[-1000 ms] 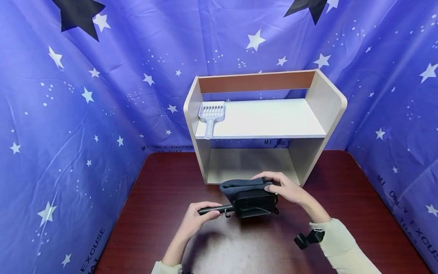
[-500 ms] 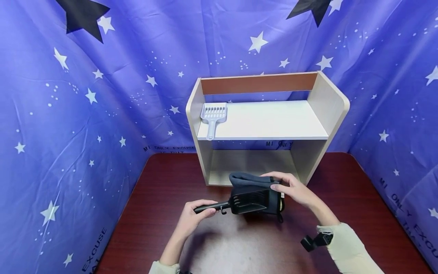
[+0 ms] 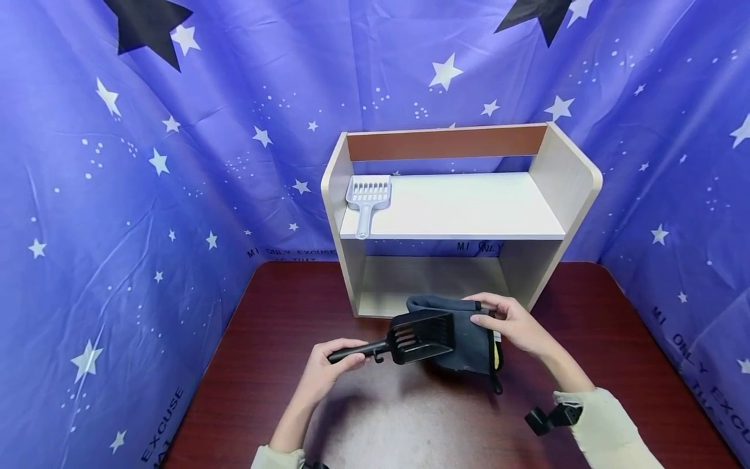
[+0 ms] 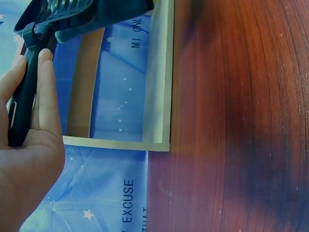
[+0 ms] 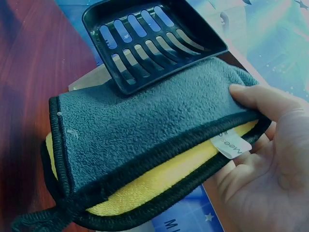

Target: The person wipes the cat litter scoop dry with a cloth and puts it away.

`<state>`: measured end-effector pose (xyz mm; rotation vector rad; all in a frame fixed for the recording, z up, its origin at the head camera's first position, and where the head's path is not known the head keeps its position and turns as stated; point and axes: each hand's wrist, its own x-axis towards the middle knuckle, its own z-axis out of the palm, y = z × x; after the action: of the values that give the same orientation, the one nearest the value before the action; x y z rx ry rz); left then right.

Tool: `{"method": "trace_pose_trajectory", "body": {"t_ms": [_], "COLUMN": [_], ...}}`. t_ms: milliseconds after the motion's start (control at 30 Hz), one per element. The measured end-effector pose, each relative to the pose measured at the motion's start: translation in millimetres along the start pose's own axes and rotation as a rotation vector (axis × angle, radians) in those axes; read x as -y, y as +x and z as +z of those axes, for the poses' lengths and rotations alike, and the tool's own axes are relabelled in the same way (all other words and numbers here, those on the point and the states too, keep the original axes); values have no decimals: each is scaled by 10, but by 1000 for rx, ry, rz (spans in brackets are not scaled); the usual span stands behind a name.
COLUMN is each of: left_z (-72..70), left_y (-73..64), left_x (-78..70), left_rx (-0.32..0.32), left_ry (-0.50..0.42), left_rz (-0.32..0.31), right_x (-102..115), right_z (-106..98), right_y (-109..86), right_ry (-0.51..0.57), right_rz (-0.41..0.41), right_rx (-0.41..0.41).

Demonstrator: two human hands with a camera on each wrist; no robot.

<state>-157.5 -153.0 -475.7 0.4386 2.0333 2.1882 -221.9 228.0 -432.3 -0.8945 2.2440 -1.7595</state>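
L hand point(image 3: 325, 365): thumb + fingers curled round the handle of the blk slotted scoop point(image 3: 435, 326), a firm-looking grip; thumb & index nr the head end, per L wrist view.
R hand point(image 3: 518, 324): pinches the top R corner of the grey cloth point(image 3: 473, 348), thumb on near face, other fingers behind, partly hidden.
Blk scoop: held up over the table point(image 3: 275, 326), handle low at L, head tilted up to R; small hook point(image 3: 378, 357) under the handle nr the head. Head overlaps the cloth's L part in head view; can't tell if they touch.
Cloth: folded, held over the table just in front of the shelf unit point(image 3: 469, 205); grey fluffy face out, yellow lining point(image 5: 159, 181) at the parted edge, blk trim, white tag point(image 5: 232, 144) w/ partly legible print by the R fingers, blk loop point(image 3: 497, 384) off the lower corner.
Cuffs: pale sleeves point(image 3: 606, 423) both arms; blk wrist cam point(image 3: 551, 418) at R cuff.
Pale scoop: second slotted scoop point(image 3: 368, 198), lt grey-blue, flat on upper shelf at L end, handle twd front edge.
Shelf: lt wood sides, white upper board, brown strip point(image 3: 448, 143) across the back; stands at the table's far side.
Table: dk red-brown, wood grain, glare nr the person.
Backdrop: blue-purple curtain point(image 3: 193, 163), white + blk stars, dots, blk lettering.
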Motion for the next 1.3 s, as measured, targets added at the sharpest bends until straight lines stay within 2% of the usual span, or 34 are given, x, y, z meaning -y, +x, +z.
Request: {"method": "trace_pose_trajectory", "body": {"t_ms": [400,600,767,1067,1300], "left_z": [61,120,133,154,144], "left_y": [19,32,46,73,86], "left_x": [46,25,10,-24,4], "left_rx": [78,61,61,65,52], "left_ry": [55,123,198,202,212], "left_rz": [22,1,16,37,41], "right_x": [45,64,92,118,117], "right_z": [107,200,280,345,316], "right_y": [96,163,215,221,200], "right_ry": [8,7,37,3,-13], "right_rz": [3,-17,-54,-44,-21], "right_rx": [-7,5,60,146,160]}}
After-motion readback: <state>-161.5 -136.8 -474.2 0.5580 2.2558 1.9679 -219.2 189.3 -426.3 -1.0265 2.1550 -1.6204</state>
